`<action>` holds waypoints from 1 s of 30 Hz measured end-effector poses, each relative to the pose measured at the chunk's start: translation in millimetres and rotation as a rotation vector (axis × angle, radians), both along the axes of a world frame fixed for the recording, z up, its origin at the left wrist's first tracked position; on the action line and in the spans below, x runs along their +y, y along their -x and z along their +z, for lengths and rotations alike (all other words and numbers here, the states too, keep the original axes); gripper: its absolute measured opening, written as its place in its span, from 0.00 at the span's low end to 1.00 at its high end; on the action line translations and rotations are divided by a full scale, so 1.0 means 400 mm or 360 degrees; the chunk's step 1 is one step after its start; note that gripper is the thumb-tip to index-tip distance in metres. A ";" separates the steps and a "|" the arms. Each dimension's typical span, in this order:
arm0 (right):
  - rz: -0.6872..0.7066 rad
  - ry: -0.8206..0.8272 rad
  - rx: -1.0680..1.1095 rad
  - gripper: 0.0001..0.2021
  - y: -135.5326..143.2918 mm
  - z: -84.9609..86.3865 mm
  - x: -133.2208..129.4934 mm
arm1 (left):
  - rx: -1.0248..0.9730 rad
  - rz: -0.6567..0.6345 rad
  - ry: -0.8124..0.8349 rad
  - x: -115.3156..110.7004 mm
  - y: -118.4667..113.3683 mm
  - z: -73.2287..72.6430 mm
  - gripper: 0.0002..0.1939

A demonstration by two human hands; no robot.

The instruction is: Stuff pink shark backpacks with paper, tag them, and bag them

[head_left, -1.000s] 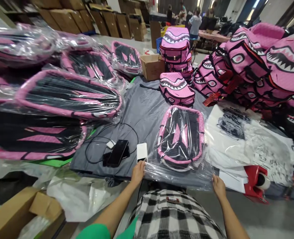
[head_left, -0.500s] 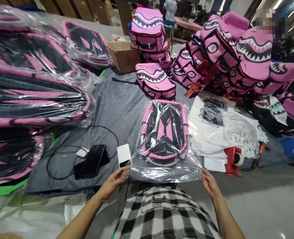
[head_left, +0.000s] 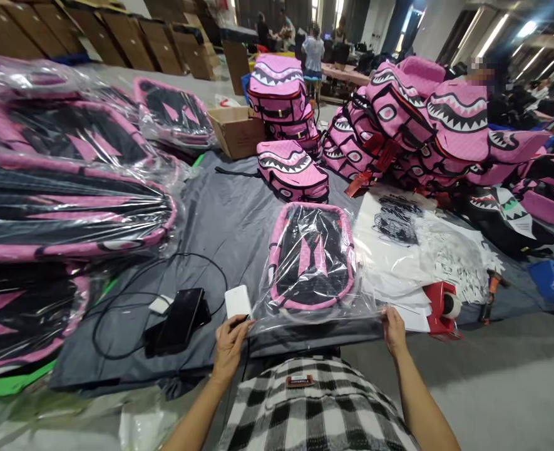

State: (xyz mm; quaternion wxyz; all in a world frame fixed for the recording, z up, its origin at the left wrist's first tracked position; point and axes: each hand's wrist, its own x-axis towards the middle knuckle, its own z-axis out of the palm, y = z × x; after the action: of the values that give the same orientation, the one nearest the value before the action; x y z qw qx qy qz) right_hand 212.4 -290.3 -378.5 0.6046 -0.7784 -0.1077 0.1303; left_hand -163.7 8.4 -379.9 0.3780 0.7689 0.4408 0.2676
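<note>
A black phone (head_left: 179,319) and white power bank (head_left: 238,301) lie on grey cloth (head_left: 230,219) (cables (head_left: 117,300) looping beside them).

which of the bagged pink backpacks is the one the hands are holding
The single bagged backpack lying mid-mat; left hand and right hand pinch its bag's near edge. Others are stacked left.

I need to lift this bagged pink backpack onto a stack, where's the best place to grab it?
Judging by its pose, grip the clear bag's loose open end at the near edge, coming from your side. The backpack lies flat, filling the far part, so the slack film gathers here, where your left hand and right hand already pinch its corners.
</note>
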 end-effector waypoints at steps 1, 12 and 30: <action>-0.0015 0.0006 -0.0004 0.29 -0.002 -0.005 0.012 | -0.0017 0.0011 0.0017 0.001 -0.008 0.001 0.31; -0.0118 0.0210 -0.0196 0.31 -0.026 -0.052 0.061 | 0.0304 0.0076 0.0024 0.069 -0.091 0.003 0.24; -0.0192 0.0292 -0.0296 0.31 -0.011 -0.054 0.071 | 0.0320 -0.0991 -0.0112 -0.042 -0.342 0.103 0.10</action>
State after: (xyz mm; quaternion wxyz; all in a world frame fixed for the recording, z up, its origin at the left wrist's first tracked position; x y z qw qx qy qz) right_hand 216.7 -261.7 -400.0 0.5250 -0.8442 -0.1040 0.0303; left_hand -26.9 -8.2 -338.9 0.3694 0.9019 0.2101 0.0771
